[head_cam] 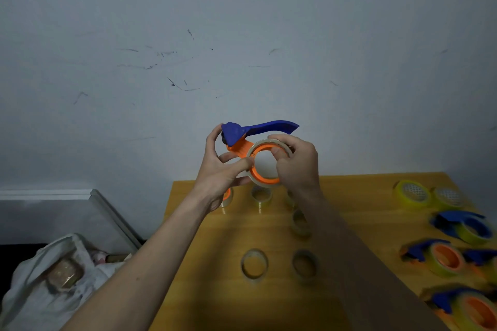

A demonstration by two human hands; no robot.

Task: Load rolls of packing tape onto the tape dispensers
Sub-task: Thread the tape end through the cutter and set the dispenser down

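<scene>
Arms: I am holding both raised above the tabletop (pixel 349 196) | Left hand (pixel 219 169): fingers curling around the dispenser (pixel 243 134), thumb pressing the tape roll (pixel 265 161) | Right hand (pixel 295 164): pinching the roll's rim, thumb inside | Roll: sitting on the dispenser's orange hub, midair.

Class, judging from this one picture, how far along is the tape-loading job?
Done: several loaded dispensers lie at the table's right. In hand: left hand holds a dispenser while right hand fits a roll on it. Left: loose rolls wait on the table.
</scene>
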